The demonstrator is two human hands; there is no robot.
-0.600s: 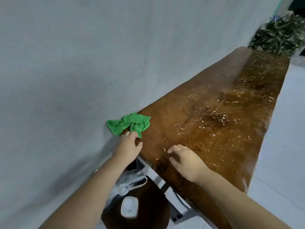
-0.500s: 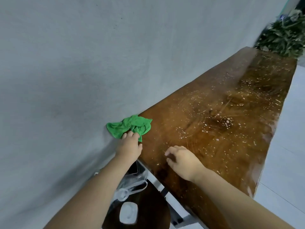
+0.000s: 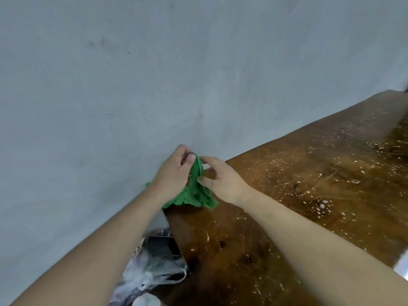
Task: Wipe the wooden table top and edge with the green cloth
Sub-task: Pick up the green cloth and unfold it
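Observation:
The green cloth (image 3: 194, 191) hangs bunched between both hands, lifted above the near left corner of the wooden table (image 3: 309, 184). My left hand (image 3: 174, 171) pinches its top edge with thumb and fingers. My right hand (image 3: 220, 177) grips the cloth's right side, fingers closed on the fabric. The cloth's lower hem drapes just over the table's corner by the wall. The dark brown table top is flecked with many small white specks and scratches.
A grey wall (image 3: 154, 74) runs along the table's left side. Below the table's near end lies a crumpled clear plastic bag (image 3: 154, 272) with a dark object (image 3: 163, 246) on it. A pale floor strip (image 3: 403, 268) shows at the right edge.
My left hand has picked the cloth up off the table corner, and my right hand has moved left from the table top to grip it too. The view has shifted closer and leftward.

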